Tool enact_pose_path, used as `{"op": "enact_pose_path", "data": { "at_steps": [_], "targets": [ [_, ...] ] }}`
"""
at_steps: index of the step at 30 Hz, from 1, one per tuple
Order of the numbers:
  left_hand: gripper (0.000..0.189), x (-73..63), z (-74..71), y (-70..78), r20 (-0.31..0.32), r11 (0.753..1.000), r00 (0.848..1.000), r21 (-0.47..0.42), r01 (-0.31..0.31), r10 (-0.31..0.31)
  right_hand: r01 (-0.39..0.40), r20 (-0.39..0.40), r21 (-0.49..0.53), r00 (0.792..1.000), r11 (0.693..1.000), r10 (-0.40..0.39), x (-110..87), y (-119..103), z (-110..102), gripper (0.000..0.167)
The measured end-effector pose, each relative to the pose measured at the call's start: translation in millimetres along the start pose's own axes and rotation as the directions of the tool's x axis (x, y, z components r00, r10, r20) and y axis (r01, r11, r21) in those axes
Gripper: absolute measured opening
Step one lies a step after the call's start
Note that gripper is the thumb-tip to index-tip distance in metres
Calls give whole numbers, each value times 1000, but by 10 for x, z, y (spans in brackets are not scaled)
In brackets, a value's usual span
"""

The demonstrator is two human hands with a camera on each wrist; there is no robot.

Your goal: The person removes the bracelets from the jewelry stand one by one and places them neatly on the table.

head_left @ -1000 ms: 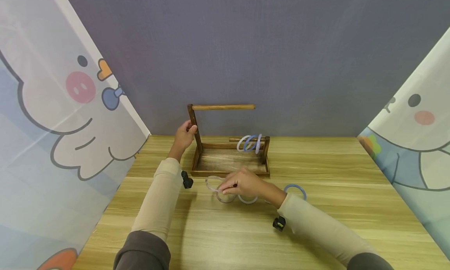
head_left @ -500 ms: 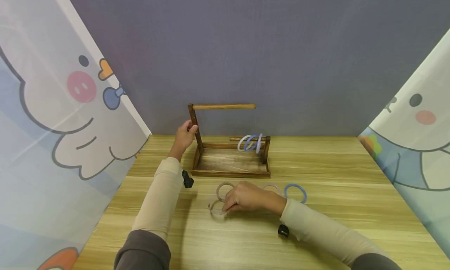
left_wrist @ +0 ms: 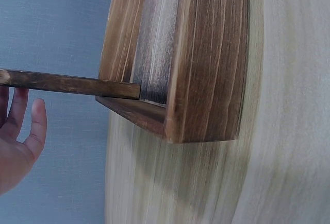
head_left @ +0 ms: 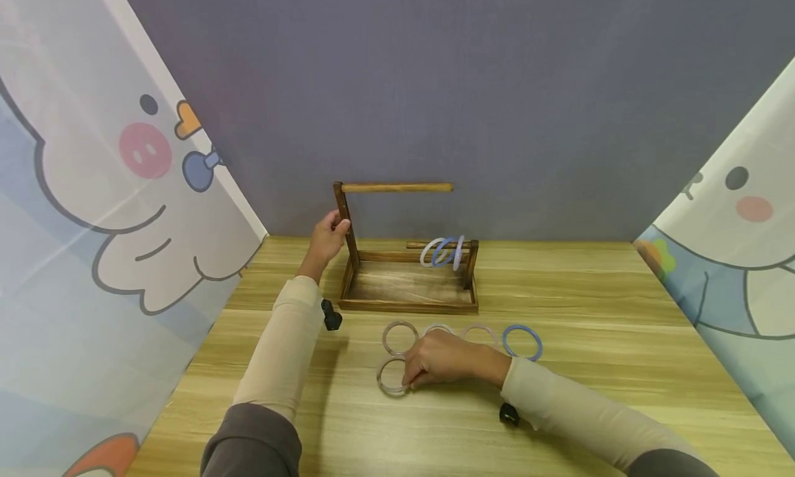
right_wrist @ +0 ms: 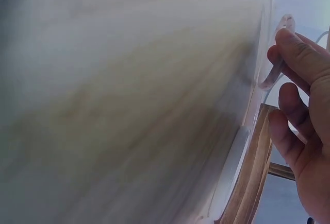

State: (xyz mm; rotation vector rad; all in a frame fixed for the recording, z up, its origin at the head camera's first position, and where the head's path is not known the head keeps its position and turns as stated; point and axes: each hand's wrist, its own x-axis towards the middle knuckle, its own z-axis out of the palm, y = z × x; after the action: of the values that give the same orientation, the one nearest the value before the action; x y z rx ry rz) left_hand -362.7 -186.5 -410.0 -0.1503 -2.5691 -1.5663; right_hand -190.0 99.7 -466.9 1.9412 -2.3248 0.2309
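Observation:
My left hand (head_left: 327,239) holds the upright post (head_left: 345,232) of a wooden two-armed rack at its left end. In the left wrist view, fingertips reach the post (left_wrist: 72,84) from one side. On the table before the rack, my right hand (head_left: 441,358) pinches a translucent bangle (head_left: 380,380) by its right edge; the thumb and finger pinch shows in the right wrist view too. Behind that bangle lies a row: a brownish clear bangle (head_left: 385,339), a whitish bangle (head_left: 435,326) partly hidden by the hand, a pale pink bangle (head_left: 479,326) and a blue bangle (head_left: 539,346).
On the rack's short lower rod (head_left: 415,245) hang a white bangle (head_left: 424,257), a blue bangle (head_left: 439,264) and a lavender bangle (head_left: 458,252). The long upper rod (head_left: 397,188) is bare. A grey wall panel (head_left: 497,104) stands behind; printed panels flank the table.
My right hand has brought the translucent bangle down from near the rack's front edge to the table, in front of the row. My left hand stays on the post.

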Motion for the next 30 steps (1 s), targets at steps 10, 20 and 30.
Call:
{"op": "enact_pose_path", "data": {
  "at_steps": [10,20,30],
  "targets": [
    [42,16,3,2,-3,1000,1000,-8,-4,3,-2,37,-10,999,1000,3,-21,-13,-10,11],
    [43,3,6,-25,-2,1000,1000,3,1,-1,-56,89,36,995,998,53,-50,1,26,10],
    [42,12,7,-32,0,1000,1000,-13,-4,4,-71,82,88,995,994,64,-52,19,29,14]
  ]
}}
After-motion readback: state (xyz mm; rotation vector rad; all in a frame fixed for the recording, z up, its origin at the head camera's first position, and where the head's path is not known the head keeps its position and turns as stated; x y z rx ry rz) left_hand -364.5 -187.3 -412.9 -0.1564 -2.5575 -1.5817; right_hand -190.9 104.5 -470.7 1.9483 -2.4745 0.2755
